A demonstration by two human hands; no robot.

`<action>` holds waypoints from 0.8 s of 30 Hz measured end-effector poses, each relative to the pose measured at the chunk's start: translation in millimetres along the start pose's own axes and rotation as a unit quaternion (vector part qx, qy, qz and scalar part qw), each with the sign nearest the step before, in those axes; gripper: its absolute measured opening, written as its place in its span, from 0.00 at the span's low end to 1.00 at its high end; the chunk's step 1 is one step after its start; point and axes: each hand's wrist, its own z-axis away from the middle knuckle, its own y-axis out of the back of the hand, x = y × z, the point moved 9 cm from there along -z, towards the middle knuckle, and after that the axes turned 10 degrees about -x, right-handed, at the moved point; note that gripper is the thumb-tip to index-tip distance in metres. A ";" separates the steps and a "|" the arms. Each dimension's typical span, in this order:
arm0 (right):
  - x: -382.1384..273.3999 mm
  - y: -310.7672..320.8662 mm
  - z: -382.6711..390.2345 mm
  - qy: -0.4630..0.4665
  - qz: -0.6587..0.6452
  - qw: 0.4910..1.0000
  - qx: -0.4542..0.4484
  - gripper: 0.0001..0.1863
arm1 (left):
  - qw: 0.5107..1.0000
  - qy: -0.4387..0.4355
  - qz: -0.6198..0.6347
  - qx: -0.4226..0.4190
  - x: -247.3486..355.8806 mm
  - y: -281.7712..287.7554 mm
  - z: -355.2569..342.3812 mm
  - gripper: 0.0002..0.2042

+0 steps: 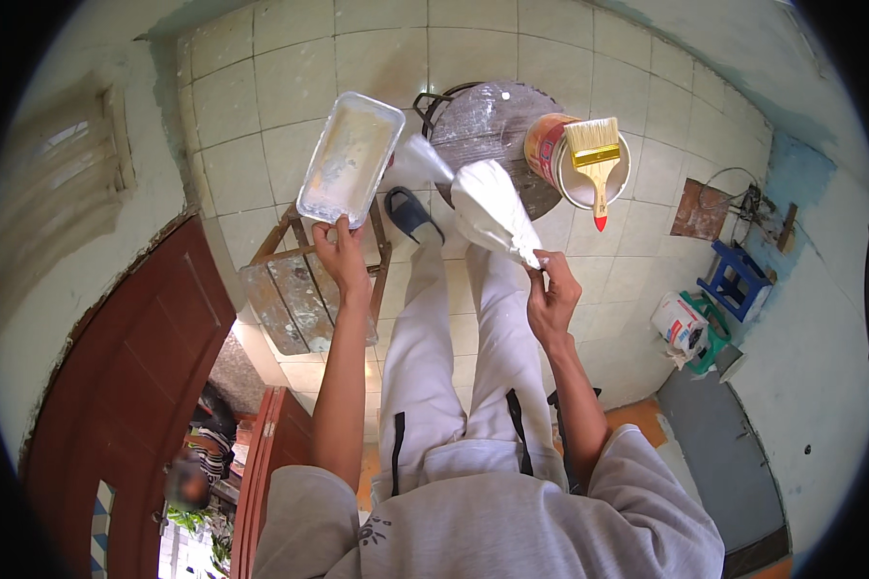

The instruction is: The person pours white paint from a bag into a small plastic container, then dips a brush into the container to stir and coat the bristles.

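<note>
Our left hand [341,249] pinches the near short end of the shallow, pale rectangular plastic tray [350,154], thumb on the rim, so the tray juts out beyond the grip, above and left of our legs. Our right hand [552,297] has its fingers closed on the narrow near end of the crumpled white bundle, plastic-looking and elongated [490,205]; we cannot tell what it holds inside. A pale blurred shape [420,161] lies by its far end, too smeared to identify.

The step seems to be handling the bundle beside the tray. To do it well, we should level the tray, since a one-edge grip lets the far end sag; sliding our fingers farther underneath would steady it. The round, paint-spotted dark tabletop [468,125] ahead probably offers firmer support. The bundle hangs over our pale loose trousers [502,318], so moving it forward, and gripping it nearer its middle, would likely control it better. We should also reach clear of the wide wooden-handled brush with pale bristles [594,154], which lies across the round red-and-white bucket [548,150] and could be knocked off.
</note>
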 end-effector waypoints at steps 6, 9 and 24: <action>-27.4 4.5 5.8 0.049 0.021 0.995 -0.089 0.12 | 1.000 -0.027 0.001 -0.011 11.0 -2.3 9.8 0.09; -41.9 6.3 8.3 0.076 0.030 0.989 -0.123 0.13 | 1.000 -0.016 -0.005 0.006 8.5 -1.0 17.8 0.08; -88.8 -13.0 -16.3 0.280 0.073 0.898 -0.330 0.19 | 0.998 -0.021 0.051 0.016 6.4 12.7 39.8 0.07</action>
